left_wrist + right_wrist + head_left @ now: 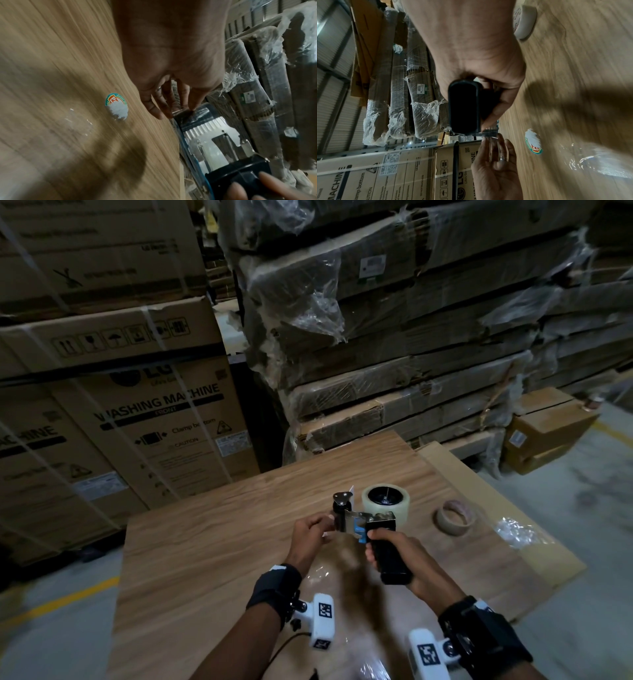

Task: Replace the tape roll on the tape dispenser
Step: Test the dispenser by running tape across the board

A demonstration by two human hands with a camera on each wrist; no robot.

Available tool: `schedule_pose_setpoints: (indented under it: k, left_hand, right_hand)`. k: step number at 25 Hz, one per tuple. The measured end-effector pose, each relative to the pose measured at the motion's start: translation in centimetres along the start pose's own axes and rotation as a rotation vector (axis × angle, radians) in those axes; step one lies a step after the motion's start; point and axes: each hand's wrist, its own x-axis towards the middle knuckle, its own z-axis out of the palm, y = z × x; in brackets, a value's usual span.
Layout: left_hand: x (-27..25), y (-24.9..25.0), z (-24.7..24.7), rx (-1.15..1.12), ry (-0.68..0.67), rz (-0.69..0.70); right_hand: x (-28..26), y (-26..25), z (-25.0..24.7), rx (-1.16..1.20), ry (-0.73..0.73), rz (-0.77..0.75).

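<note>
My right hand (pixel 402 556) grips the black handle of the tape dispenser (pixel 364 522), held just above the worktop (pixel 212 542). A clear tape roll (pixel 383 501) sits on its hub. My left hand (pixel 308 537) pinches the tape's loose end at the dispenser's front. An empty cardboard core (pixel 455 520) lies nearby on the worktop.

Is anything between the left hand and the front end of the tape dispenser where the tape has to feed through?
Nothing visible. The left hand is already at the front of the tape dispenser, fingers on the clear tape end, while the right hand grips the handle. The new tape roll sits mounted.
</note>
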Motion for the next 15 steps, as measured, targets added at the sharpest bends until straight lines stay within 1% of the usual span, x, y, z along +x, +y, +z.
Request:
schedule_pose_setpoints:
  k: [4, 8, 12, 15]
  left_hand:
    - [0.6, -0.9, -0.7, -0.068, 0.055, 0.016]
    - [0.8, -0.8, -1.1, -0.064, 0.085, 0.035]
    - [0.8, -0.7, -0.8, 0.027, 0.105, 0.178]
    - [0.7, -0.4, -0.6, 0.106, 0.176, 0.304]
  right_hand:
    - [0.8, 0.1, 0.1, 0.013, -0.016, 0.033]
    - [1.4, 0.2, 0.0, 0.030, -0.042, 0.064]
    - [1.5, -0.5, 0.8, 0.080, -0.099, 0.101]
    - [1.2, -1.1, 1.4, 0.136, -0.132, 0.141]
